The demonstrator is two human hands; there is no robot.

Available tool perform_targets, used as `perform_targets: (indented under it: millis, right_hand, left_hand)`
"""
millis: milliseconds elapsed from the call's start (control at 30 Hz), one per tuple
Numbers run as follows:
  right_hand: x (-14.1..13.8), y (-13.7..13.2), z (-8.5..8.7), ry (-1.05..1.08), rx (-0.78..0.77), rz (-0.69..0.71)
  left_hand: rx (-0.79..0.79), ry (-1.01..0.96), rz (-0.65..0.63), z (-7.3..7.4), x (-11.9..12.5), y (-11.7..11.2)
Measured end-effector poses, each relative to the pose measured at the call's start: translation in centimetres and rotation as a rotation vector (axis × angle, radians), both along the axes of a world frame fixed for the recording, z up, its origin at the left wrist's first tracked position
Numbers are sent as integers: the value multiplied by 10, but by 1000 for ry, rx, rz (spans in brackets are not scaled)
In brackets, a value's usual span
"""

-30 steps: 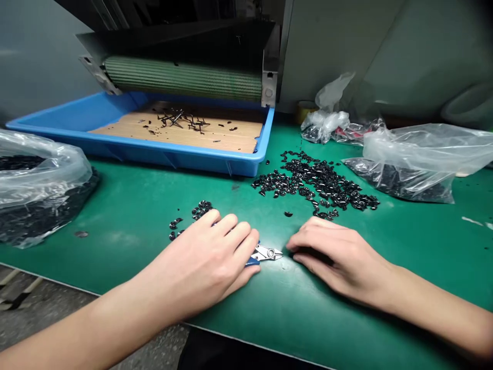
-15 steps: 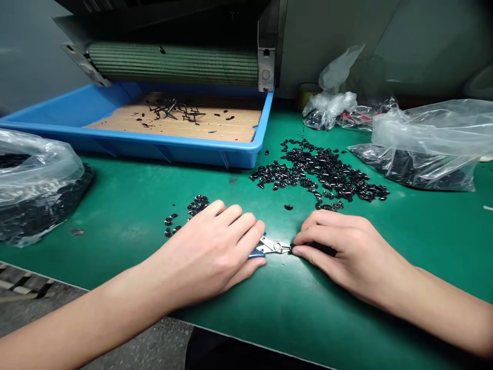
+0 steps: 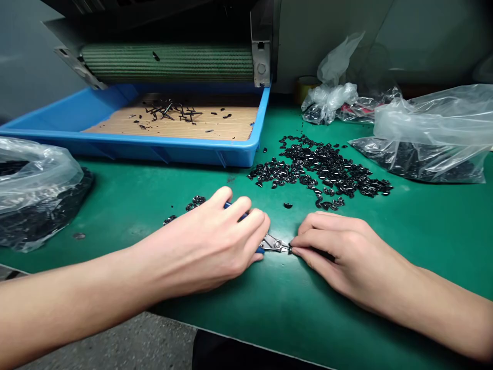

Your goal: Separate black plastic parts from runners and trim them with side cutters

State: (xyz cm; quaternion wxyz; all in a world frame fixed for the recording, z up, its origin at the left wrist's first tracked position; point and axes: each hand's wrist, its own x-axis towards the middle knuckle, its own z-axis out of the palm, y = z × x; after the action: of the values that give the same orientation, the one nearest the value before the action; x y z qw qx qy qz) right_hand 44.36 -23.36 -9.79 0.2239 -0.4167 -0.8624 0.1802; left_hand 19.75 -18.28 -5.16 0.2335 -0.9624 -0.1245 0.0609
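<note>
Nothing in this view can be read: no text, label, brand, number or sign
</note>
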Motion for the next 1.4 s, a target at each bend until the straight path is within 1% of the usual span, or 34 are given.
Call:
perform_targets:
  millis: [100, 167, 267, 300, 367, 467, 567, 633, 733, 800, 867, 967, 1033, 1100, 1200, 1400]
  right_hand:
    - [1, 9, 8, 4, -51, 40]
    - [0, 20, 11, 29, -56, -7]
    - [-5, 36, 6, 39, 78, -169]
    - [-7, 40, 4, 20, 129, -193]
    - [-8, 44, 0, -36, 187, -182]
    - [-1, 35, 1, -60, 158, -122]
    - [11, 15, 4, -8, 79, -42]
    - [16, 2, 5, -2, 61, 8]
    - [17, -10, 7, -98, 43, 73]
    - [16, -13, 9, -154, 24, 95]
    - [16, -15, 11, -168, 24, 80]
    - [15, -17, 11, -193, 89, 0]
    - [13, -21, 11, -234, 135, -26]
    - [12, -26, 12, -258, 132, -14]
    - [13, -28, 15, -224, 69, -18]
    - [18, -11, 21, -117, -129, -24]
  left_hand:
    - [26, 5, -68, 2, 1, 2]
    - [41, -11, -97, 2, 2, 1]
    - [62, -47, -104, 1, 2, -3]
    - [61, -64, -99, 0, 1, -5]
    - [43, -101, -81, -2, -1, -6]
    - [2, -144, -24, -5, -12, -5]
    - [-15, -140, 59, -5, -32, -1]
    - [9, -126, 117, -4, -46, 0]
    - [82, -164, 192, -1, -57, -7]
    - [95, -222, 196, 0, -53, -18]
    - [48, -260, 183, -4, -42, -31]
    - [-64, -253, 210, -13, -18, -49]
    - [-102, -240, 240, -19, -4, -55]
    - [-114, -232, 254, -23, 4, -56]
    - [-113, -232, 250, -24, 9, -53]
    - [-131, -228, 278, -23, 15, -48]
